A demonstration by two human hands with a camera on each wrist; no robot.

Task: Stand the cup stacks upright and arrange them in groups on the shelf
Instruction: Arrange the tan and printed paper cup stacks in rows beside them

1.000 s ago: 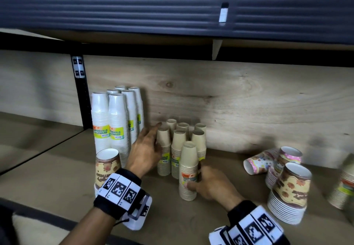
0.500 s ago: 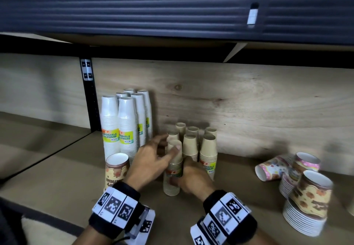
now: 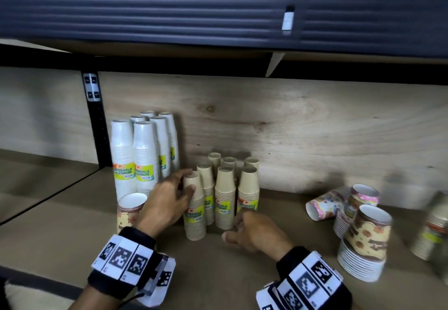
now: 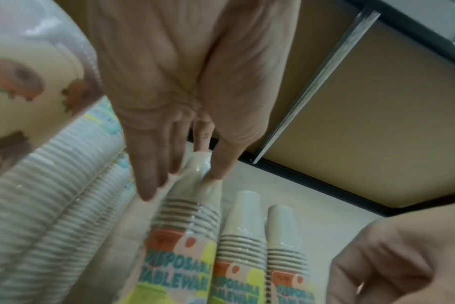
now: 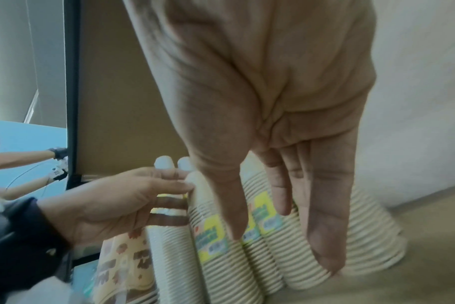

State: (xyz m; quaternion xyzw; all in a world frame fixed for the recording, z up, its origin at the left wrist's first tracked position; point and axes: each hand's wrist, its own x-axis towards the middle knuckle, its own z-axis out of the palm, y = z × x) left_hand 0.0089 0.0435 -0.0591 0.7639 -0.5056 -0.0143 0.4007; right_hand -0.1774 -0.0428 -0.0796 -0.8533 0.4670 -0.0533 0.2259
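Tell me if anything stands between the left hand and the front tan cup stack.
Nothing visible does. The left hand already touches the front tan cup stack near its top, with fingers and thumb on its sides. The right hand is beside the base, not between.

Front tan cup stack (image 3: 194,209) is being set upright at front-left of tan group, now pinched near top by L hand (image 3: 167,203); R hand (image 3: 252,233) is being withdrawn, fingers relaxed.
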